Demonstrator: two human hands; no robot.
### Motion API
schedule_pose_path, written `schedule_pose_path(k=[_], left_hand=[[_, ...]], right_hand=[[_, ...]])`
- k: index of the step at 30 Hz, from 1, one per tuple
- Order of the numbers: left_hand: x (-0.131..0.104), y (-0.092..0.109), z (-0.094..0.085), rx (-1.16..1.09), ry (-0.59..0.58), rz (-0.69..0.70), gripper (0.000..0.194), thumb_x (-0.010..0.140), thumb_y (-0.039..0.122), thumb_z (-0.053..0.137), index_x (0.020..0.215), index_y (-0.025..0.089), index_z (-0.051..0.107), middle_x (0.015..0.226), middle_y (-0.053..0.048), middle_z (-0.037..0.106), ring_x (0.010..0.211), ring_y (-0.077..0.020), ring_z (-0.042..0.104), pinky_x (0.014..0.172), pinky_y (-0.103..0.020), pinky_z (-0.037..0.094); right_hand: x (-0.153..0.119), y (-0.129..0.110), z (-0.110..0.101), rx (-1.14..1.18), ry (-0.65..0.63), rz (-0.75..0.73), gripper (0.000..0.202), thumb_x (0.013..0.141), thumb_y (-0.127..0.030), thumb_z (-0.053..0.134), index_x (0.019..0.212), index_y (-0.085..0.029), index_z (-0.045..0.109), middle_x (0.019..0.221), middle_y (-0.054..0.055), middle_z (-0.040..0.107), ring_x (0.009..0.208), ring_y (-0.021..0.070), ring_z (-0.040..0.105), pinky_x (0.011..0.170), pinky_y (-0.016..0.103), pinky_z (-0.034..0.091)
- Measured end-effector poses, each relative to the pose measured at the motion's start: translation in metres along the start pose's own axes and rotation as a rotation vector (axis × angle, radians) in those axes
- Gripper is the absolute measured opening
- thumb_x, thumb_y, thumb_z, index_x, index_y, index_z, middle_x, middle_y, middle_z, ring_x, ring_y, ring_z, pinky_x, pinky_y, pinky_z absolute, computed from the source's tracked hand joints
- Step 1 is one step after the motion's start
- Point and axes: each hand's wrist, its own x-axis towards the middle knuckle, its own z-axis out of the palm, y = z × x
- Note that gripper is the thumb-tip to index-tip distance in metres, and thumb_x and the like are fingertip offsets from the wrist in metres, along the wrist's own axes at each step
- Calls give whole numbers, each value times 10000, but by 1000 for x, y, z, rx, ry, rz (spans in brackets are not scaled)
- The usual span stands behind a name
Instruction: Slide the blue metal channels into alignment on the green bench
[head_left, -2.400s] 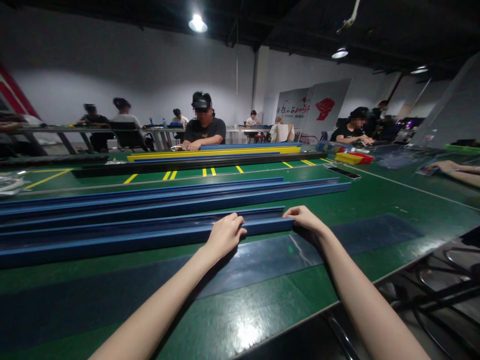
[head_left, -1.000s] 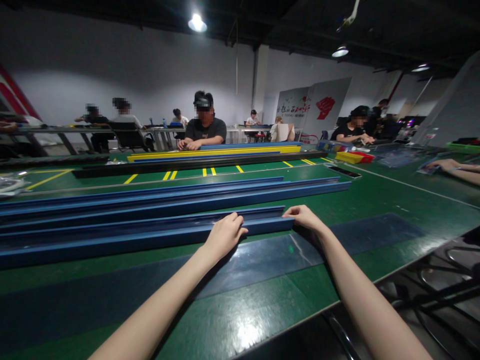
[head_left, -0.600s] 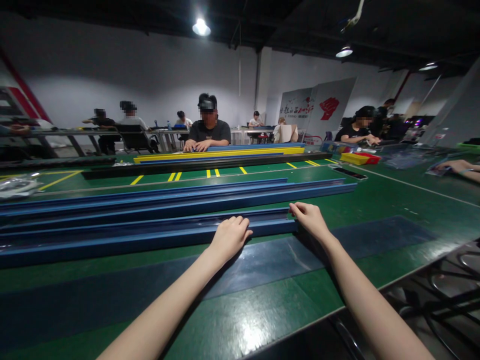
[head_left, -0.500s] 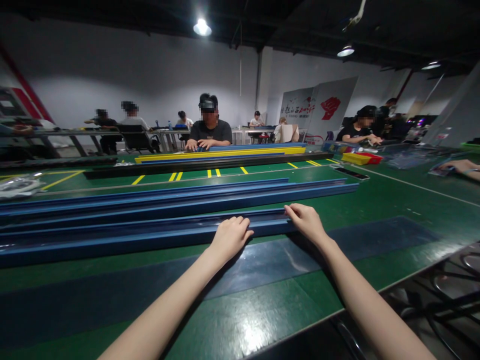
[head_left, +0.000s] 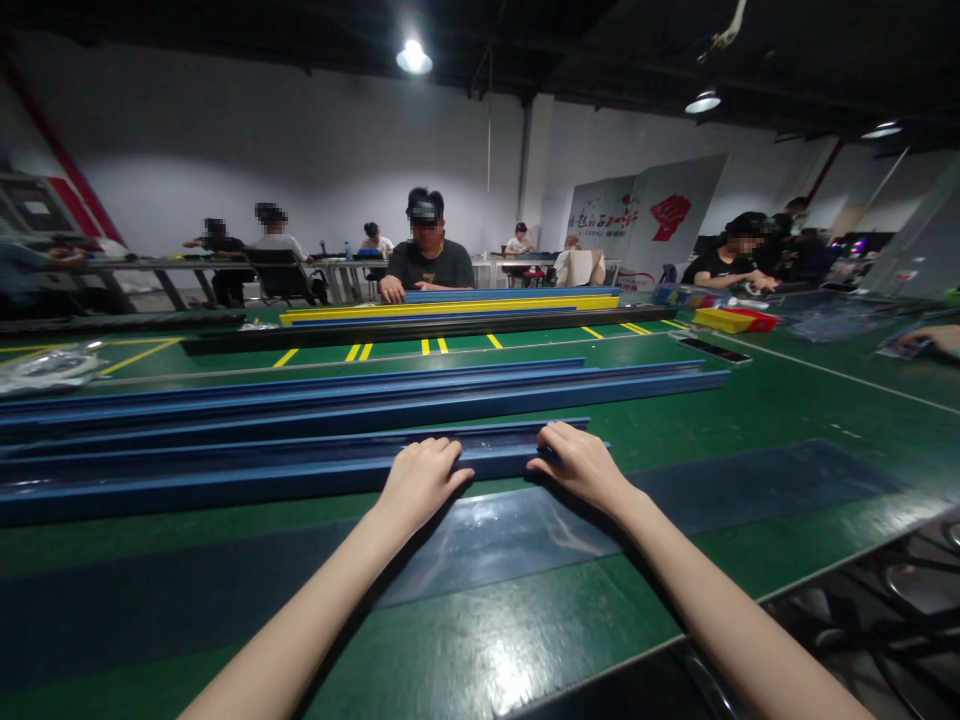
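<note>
A long blue channel (head_left: pixel 262 484) lies on a green counter (head_left: pixel 525 645), its open side up and its left end cut off by the edge of view. Two bare hands are on its near wall. The left hand (head_left: pixel 422 482) is clamped on that wall, thumb in front and fingers curled over the top; their tips are hidden inside. The right hand (head_left: pixel 579 465) is clamped on the same wall close to the channel's right end, thumb toward the viewer, and it covers part of that end (the tips of its fingers are hard to make out).

In front of the channel, a see-through sheet (head_left: pixel 510 530) lies flat, partly hidden by both forearms; its outline fades in the dark at the left. Behind the channel are more blue lengths (head_left: pixel 450 402), also cut off at the left. Farther behind it are a black strip (head_left: pixel 420 331) and a yellow length (head_left: pixel 450 304), with a person (head_left: pixel 433 262) seated beyond. A phone (head_left: pixel 714 348) and yellow and red trays (head_left: pixel 722 320) sit beyond the channel, to its right.
</note>
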Motion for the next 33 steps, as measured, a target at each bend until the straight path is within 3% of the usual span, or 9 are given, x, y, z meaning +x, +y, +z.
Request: schedule_pose_path(k=[14,24,33], left_hand=[[-4,-12,4,59,27,3,316,806,469,454,872,179,562,908,-49,610,875,-193,546,728,-277,380],[-6,-15,9,94,72,26,325,797,473,465,854,172,573,877,-35,610,839,-189,540,679,-288,368],[-6,-16,13,87,117,45,316,788,471,482,844,171,565,873,-31,609,834,-189,529,670,-291,349]], right_hand=[[2,-1,-2,-114,17,-33,201,799,-386,504,747,-193,495,749,35,564,704,156,492,582,245,314],[9,-15,2,-172,-12,-131,305,859,-402,366,768,-168,540,736,44,581,693,145,512,600,239,302],[35,-31,21,-238,142,-251,354,851,-360,388,623,-161,573,574,29,591,529,109,497,534,256,234]])
